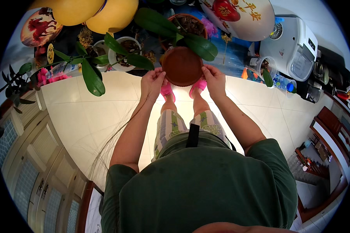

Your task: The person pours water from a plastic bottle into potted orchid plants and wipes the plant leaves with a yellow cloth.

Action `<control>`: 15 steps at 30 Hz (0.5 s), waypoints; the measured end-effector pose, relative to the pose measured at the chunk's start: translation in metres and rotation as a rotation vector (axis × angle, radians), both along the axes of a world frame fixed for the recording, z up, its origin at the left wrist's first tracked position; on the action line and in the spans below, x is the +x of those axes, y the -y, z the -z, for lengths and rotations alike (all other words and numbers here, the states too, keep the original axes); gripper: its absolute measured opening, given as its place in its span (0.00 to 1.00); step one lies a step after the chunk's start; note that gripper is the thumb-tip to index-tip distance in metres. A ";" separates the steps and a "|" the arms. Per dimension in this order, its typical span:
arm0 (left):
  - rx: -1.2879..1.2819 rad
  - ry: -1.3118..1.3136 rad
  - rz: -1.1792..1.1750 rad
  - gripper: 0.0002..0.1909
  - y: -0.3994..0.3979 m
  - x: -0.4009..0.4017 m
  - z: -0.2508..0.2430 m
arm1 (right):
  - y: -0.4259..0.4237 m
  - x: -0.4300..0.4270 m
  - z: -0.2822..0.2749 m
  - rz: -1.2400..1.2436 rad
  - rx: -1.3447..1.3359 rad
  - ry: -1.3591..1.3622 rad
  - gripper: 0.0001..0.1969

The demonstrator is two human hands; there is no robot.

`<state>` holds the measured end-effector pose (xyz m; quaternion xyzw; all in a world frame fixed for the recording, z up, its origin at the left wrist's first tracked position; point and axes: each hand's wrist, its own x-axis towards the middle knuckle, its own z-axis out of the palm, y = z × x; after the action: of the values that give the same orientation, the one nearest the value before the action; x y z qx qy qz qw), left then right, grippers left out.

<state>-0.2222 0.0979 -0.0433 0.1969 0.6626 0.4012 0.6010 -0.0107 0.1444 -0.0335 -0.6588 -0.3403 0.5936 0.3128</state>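
A round brown plant saucer (182, 67) is held between my two hands near the front edge of the table. My left hand (152, 84) pinches its left rim, and my right hand (214, 80) grips the right rim. Just behind the saucer stands a terracotta-coloured flowerpot (205, 29) filled with bark, and broad orchid leaves (202, 46) spread from it, one reaching over beside the saucer. To the left, a white plastic pot (113, 59) holds another orchid whose leaves (93, 78) hang past the table edge.
A clear plastic bottle (61, 70) lies at the left. On the right are a tilted clear cup (258, 64) with a plant, another plastic bottle (283, 83) and a white appliance (291, 46). Large vases (242, 17) stand at the back. Tiled floor (119, 113) lies below.
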 end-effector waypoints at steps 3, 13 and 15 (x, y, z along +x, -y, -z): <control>-0.038 -0.026 0.042 0.09 -0.005 -0.004 0.002 | -0.002 -0.002 0.003 0.031 -0.009 -0.048 0.10; 0.036 0.017 0.037 0.09 -0.010 -0.006 0.006 | -0.004 0.001 0.014 0.034 -0.005 -0.056 0.09; 0.029 0.020 0.029 0.09 -0.009 -0.006 0.007 | -0.004 0.002 0.015 0.020 0.005 -0.048 0.09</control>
<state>-0.2284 0.1065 -0.0501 0.2112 0.6476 0.4039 0.6107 -0.0088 0.1479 -0.0486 -0.6471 -0.3277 0.6050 0.3284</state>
